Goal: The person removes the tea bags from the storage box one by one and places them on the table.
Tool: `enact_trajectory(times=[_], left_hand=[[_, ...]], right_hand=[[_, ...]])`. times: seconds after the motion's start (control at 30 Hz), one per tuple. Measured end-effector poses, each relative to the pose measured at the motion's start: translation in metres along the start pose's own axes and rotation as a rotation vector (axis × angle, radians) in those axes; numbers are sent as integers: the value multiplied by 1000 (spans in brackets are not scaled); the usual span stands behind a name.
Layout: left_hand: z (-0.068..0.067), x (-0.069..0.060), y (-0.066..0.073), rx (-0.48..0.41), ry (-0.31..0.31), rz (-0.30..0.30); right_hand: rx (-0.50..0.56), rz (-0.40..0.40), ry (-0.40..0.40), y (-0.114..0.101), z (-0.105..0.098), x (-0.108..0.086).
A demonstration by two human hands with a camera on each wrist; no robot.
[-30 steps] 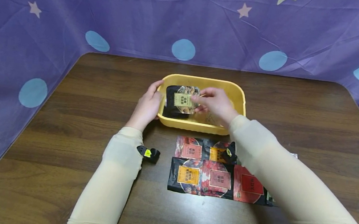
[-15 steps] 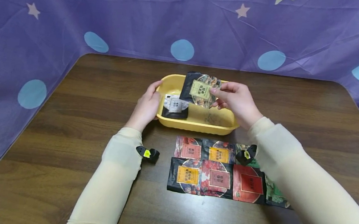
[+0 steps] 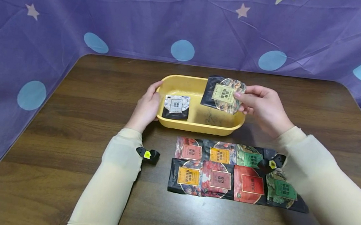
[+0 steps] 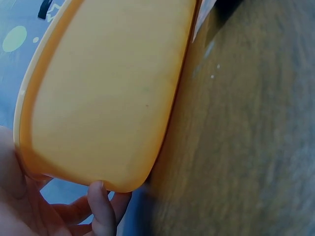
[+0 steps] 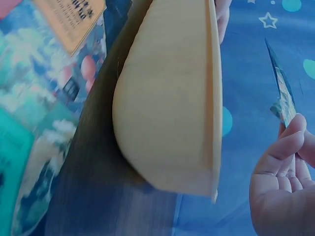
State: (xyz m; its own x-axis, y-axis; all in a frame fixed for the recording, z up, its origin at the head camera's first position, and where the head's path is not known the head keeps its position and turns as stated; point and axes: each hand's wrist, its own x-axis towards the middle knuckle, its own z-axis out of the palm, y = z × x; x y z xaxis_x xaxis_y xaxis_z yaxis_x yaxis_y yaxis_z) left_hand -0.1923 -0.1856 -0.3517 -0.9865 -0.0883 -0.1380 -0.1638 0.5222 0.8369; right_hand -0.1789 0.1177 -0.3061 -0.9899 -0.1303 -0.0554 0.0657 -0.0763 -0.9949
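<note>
In the head view my right hand [image 3: 266, 108] pinches a flat tea sachet [image 3: 217, 94] by its right edge. This sachet is black with a pale yellow-green label and hangs above the right half of a yellow plastic tub [image 3: 195, 128]. The right wrist view shows the sachet [image 5: 284, 93] edge-on between thumb and fingers. My left hand [image 3: 146, 107] grips the tub's left end; in the left wrist view its fingers [image 4: 101, 209] curl at the rim. Inside the tub at the left lies a white and black sachet [image 3: 176, 106].
Two rows of flat sachets lie on the brown table [image 3: 101, 111] in front of the tub, among them an orange-labelled one [image 3: 188, 176], a red one [image 3: 250, 186] and a green-labelled one [image 3: 282, 191]. My right sleeve covers part of the back row. A purple curtain [image 3: 144, 17] stands behind.
The right hand has lifted the yellow-green sachet from the tub's left side and carried it right, uncovering the white and black sachet. My left hand stays at the tub's left end.
</note>
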Motion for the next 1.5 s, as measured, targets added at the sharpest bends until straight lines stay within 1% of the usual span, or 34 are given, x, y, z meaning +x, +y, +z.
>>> enact_trajectory(times=[0.13, 0.2, 0.37, 0.6, 0.7, 0.93, 1.0, 1.13, 1.4, 1.5], left_hand=[[0, 0, 0, -1, -1, -4], [0, 1, -1, 0, -3, -7], [0, 1, -1, -3, -6, -12], [-1, 1, -1, -4, -8, -13], [-1, 1, 0, -5, -9, -14], [0, 1, 0, 0, -5, -1], [1, 1, 0, 2, -4, 0], [1, 1, 1, 1, -8, -9], [-1, 1, 2, -4, -32, -44], [-1, 1, 2, -5, -35, -48]], right_hand=[[20, 0, 7, 0, -14, -8], [46, 2, -11, 1, -21, -12], [71, 14, -38, 4, -38, -23], [82, 54, -30, 12, -62, -36], [67, 72, -19, 14, -73, -43], [132, 92, -48, 27, -108, -57], [136, 102, -40, 32, -117, -62], [118, 133, -21, 41, -133, -70], [91, 144, -2, 53, -155, -84], [83, 148, 1, 55, -164, -89]])
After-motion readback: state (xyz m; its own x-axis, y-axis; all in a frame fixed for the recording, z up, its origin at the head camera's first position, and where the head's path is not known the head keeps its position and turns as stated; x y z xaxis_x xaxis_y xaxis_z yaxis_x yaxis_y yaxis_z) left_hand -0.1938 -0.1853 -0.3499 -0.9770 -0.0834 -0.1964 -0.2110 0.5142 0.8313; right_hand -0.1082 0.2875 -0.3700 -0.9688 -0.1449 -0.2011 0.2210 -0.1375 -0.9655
